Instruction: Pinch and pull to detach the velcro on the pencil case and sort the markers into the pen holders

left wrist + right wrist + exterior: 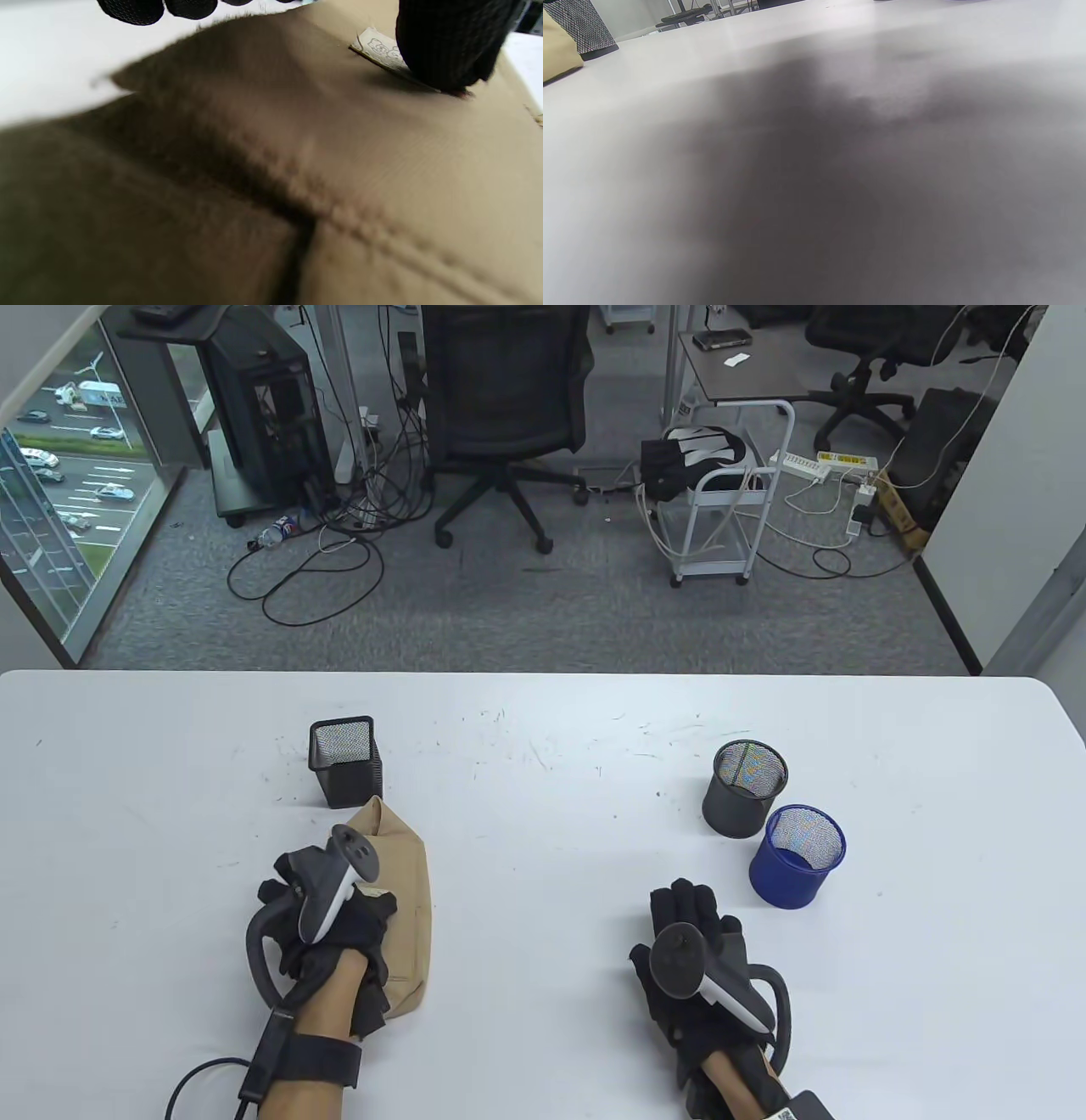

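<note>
A tan fabric pencil case (407, 891) lies closed on the white table (543, 746), lengthwise away from me. My left hand (339, 899) lies over its left side. In the left wrist view the thumb (445, 46) presses on the case (339, 148) beside a small label (377, 48), and the fingertips (135, 8) curl past its far edge. My right hand (691, 929) rests flat on the table with straight fingers, holding nothing. No markers are visible. A black square mesh holder (344, 759) stands just behind the case. A black round holder (745, 789) and a blue round holder (797, 855) stand on the right.
The blue holder stands close beyond my right hand's fingertips. The right wrist view shows only blurred tabletop, with the case's end (555, 55) and the square holder (579, 25) at its top left. An office chair (505, 407) and a cart (730, 500) stand beyond the table.
</note>
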Available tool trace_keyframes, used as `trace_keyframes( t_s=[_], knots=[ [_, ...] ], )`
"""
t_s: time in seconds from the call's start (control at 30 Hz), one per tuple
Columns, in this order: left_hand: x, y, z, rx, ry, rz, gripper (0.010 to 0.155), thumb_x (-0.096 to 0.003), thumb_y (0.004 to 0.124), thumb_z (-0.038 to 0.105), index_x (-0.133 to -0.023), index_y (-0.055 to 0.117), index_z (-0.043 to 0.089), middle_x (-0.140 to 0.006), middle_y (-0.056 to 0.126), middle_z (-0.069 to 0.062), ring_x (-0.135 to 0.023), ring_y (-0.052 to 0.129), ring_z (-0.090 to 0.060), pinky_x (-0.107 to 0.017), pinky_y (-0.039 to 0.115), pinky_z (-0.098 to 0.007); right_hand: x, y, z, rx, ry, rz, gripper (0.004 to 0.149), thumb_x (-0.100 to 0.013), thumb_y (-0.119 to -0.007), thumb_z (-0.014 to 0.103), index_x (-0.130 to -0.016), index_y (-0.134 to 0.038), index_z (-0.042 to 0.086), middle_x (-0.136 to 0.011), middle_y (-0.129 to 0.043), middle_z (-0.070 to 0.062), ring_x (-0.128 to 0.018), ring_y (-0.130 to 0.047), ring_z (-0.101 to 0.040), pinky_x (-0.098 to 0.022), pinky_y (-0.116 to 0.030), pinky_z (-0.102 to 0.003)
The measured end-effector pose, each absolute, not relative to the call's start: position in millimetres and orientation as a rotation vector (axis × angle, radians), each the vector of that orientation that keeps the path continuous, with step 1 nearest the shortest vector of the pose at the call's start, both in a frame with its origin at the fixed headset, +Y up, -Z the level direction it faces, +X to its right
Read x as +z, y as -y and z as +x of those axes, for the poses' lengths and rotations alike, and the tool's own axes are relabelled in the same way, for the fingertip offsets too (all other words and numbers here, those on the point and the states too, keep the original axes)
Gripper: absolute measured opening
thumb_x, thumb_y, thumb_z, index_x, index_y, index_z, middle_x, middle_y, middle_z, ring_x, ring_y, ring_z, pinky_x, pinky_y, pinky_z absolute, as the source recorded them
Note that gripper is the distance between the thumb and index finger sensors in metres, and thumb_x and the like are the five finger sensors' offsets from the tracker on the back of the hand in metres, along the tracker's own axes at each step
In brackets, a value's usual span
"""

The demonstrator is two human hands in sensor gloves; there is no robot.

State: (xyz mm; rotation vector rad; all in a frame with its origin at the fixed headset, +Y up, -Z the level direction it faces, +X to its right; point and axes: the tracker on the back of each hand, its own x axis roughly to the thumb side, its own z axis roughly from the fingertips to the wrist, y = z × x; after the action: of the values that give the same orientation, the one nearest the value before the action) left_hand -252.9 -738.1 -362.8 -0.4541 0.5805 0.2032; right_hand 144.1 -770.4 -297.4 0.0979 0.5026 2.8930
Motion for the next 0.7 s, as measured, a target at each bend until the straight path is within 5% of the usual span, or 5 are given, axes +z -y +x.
trace_keyframes(
  t_s=[0.17, 0.23, 0.43, 0.53, 0.7],
  knots=[
    [-373, 758, -278, 0.361, -0.677, -0.687, 0.124, -0.0315, 0.085, 0.071, -0.120, 0.030, 0.005, -0.126, 0.027, -0.030, -0.113, 0.030, -0.059, -0.077, 0.049, -0.070, -298, 770, 145, 2.885, -0.512, 0.096, 0.073, -0.053, -0.046, 0.049, -0.113, -0.016, 0.020, -0.121, -0.010, -0.009, -0.108, -0.007, -0.033, -0.074, -0.018, -0.056],
    [-373, 758, -280, 0.427, -0.692, -0.671, 0.121, -0.0316, 0.087, 0.068, -0.120, 0.035, 0.005, -0.124, 0.022, -0.031, -0.112, 0.027, -0.060, -0.077, 0.048, -0.070, -298, 770, 146, 2.883, -0.518, 0.095, 0.073, -0.053, -0.046, 0.049, -0.113, -0.017, 0.020, -0.121, -0.010, -0.009, -0.108, -0.008, -0.033, -0.074, -0.018, -0.056],
    [-372, 744, -269, 0.427, -0.729, -0.502, 0.090, -0.0326, 0.098, 0.055, -0.106, 0.066, 0.015, -0.121, 0.057, -0.026, -0.108, 0.059, -0.055, -0.071, 0.068, -0.063, -299, 770, 148, 2.870, -0.534, 0.088, 0.072, -0.053, -0.046, 0.049, -0.113, -0.017, 0.020, -0.121, -0.010, -0.009, -0.108, -0.008, -0.033, -0.074, -0.018, -0.056],
    [-368, 730, -264, 0.452, -0.699, -0.435, 0.075, -0.0377, 0.097, 0.048, -0.103, 0.071, 0.020, -0.102, 0.089, -0.015, -0.084, 0.101, -0.035, -0.054, 0.090, -0.049, -299, 770, 149, 2.866, -0.532, 0.091, 0.072, -0.053, -0.046, 0.049, -0.113, -0.017, 0.020, -0.121, -0.010, -0.009, -0.108, -0.008, -0.033, -0.074, -0.018, -0.056],
    [-354, 701, -250, 0.694, -0.537, -0.326, 0.067, -0.0422, 0.096, 0.041, -0.100, 0.075, 0.015, -0.085, 0.102, -0.010, -0.065, 0.111, -0.029, -0.042, 0.097, -0.040, -296, 766, 150, 2.855, -0.493, 0.110, 0.072, -0.053, -0.047, 0.048, -0.113, -0.018, 0.019, -0.121, -0.012, -0.010, -0.108, -0.009, -0.034, -0.074, -0.019, -0.056]
  ],
)
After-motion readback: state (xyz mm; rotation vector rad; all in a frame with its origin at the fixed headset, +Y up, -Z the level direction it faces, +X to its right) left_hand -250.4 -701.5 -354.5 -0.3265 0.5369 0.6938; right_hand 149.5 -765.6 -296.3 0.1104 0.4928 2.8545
